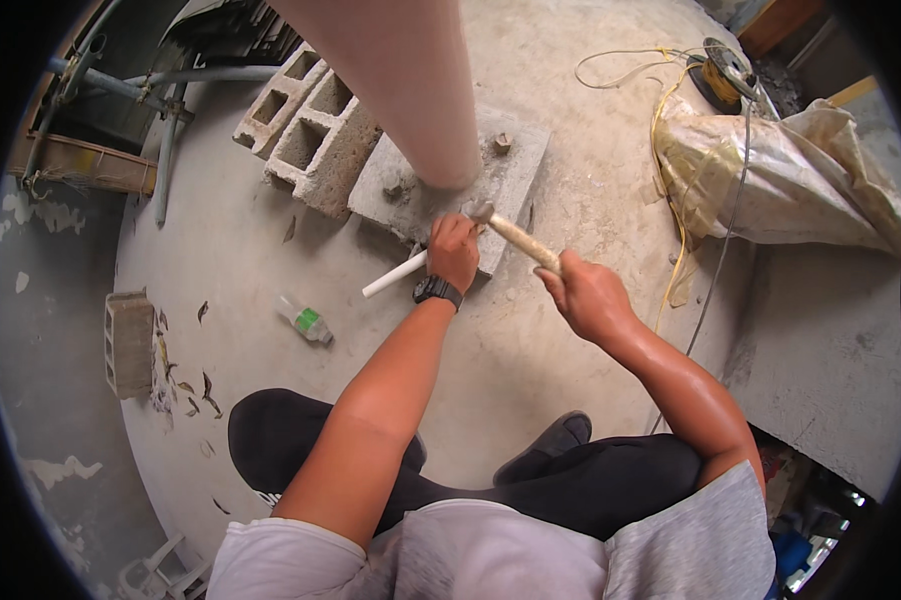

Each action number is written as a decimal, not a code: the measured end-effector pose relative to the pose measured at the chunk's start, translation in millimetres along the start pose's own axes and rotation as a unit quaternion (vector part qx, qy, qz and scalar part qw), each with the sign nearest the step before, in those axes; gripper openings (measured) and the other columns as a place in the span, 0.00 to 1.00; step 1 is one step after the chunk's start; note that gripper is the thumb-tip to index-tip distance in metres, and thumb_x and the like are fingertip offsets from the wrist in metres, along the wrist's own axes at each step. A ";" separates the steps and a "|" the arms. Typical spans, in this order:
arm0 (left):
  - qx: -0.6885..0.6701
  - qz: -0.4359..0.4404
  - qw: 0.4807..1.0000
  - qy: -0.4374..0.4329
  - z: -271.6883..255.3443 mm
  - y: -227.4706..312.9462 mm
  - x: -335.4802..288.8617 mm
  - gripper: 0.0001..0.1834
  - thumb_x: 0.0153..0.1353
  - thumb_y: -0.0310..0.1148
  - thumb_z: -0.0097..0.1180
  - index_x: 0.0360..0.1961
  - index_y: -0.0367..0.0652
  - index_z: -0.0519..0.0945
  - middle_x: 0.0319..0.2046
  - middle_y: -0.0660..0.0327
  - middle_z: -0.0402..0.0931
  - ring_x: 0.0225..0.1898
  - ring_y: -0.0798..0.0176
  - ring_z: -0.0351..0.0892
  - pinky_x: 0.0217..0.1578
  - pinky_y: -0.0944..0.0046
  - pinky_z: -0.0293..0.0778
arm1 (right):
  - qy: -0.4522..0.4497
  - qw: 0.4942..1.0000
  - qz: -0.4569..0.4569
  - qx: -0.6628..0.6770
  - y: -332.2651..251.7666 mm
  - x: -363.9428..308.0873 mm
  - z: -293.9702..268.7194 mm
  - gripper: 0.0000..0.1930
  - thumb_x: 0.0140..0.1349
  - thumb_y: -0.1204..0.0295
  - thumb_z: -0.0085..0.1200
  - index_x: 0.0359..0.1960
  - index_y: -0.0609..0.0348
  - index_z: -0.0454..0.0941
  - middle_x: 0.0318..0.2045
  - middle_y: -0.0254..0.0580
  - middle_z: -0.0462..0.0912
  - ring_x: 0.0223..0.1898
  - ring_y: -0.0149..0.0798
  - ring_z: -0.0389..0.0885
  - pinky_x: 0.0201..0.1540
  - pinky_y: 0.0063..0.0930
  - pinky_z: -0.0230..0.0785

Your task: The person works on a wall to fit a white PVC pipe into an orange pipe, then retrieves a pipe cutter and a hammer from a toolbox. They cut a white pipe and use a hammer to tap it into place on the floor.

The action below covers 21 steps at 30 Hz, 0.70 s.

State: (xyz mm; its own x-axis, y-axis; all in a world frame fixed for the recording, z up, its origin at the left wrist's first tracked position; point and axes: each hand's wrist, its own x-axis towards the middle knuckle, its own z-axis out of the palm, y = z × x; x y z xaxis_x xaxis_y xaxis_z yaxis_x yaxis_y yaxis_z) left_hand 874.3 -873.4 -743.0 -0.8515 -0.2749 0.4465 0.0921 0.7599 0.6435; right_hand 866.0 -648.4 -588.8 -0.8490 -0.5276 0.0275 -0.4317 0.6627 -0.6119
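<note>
My left hand (454,251), with a dark watch at the wrist, is closed at the near edge of a concrete footing (515,160). A white tube (394,276) sticks out of its left side, in line with the grip; the fingers hide the rest. In my right hand (592,298) is the pale wooden handle of a hammer (522,242). The hammer's head is close beside the fingers of my left hand, and whether it touches anything is hard to see. A thick pinkish round column (410,90) rises from the footing, with bolts (501,145) around it.
Hollow concrete blocks (322,150) stand left of the footing, another block (130,343) by the left wall. A plastic bottle (308,320) with a green label lies on the floor. At right are a pale sack (760,165), a cable reel (722,75) and trailing cords. Metal pipes (205,74) stand far left.
</note>
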 end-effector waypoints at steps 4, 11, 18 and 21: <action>0.009 -0.019 1.000 -0.014 -1.3 -5.7 -1.8 0.08 0.56 0.20 0.63 0.38 0.40 0.85 0.38 0.57 0.80 0.44 0.48 0.77 0.47 0.52 0.75 | -0.066 0.996 0.047 -0.043 -2.9 8.9 -3.4 0.22 0.72 0.55 0.56 0.31 0.63 0.69 0.18 0.58 0.78 0.24 0.66 0.79 0.27 0.55 0.71; -0.013 -0.008 1.000 0.006 0.7 -5.3 -3.1 0.08 0.56 0.20 0.63 0.37 0.40 0.85 0.38 0.57 0.80 0.44 0.48 0.77 0.46 0.51 0.75 | 0.104 0.982 -0.111 0.114 -34.3 5.1 -27.4 0.18 0.70 0.60 0.61 0.31 0.60 0.69 0.17 0.50 0.77 0.21 0.59 0.79 0.24 0.47 0.70; -0.005 -0.025 1.000 -0.006 -3.8 -0.5 -12.2 0.07 0.57 0.20 0.63 0.37 0.39 0.85 0.36 0.57 0.80 0.43 0.48 0.78 0.46 0.52 0.76 | -0.073 0.994 0.086 -0.009 -11.7 2.3 -13.2 0.21 0.72 0.55 0.56 0.32 0.62 0.70 0.21 0.57 0.80 0.24 0.64 0.80 0.27 0.54 0.69; -0.010 -0.028 1.000 0.002 -6.9 3.1 -6.1 0.07 0.57 0.20 0.64 0.37 0.39 0.85 0.36 0.57 0.80 0.42 0.49 0.78 0.46 0.52 0.75 | 0.028 0.993 0.035 0.114 -36.3 2.9 -41.5 0.20 0.72 0.55 0.56 0.32 0.61 0.70 0.21 0.58 0.80 0.24 0.64 0.80 0.27 0.53 0.69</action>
State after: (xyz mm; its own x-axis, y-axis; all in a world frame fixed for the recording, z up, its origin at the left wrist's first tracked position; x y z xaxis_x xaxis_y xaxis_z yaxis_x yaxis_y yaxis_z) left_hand 883.3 -873.4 -739.4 -0.8535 -0.3190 0.4120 0.0553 0.7308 0.6803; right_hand 866.5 -651.9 -533.7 -0.8930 -0.4498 0.0176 -0.2958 0.5570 -0.7760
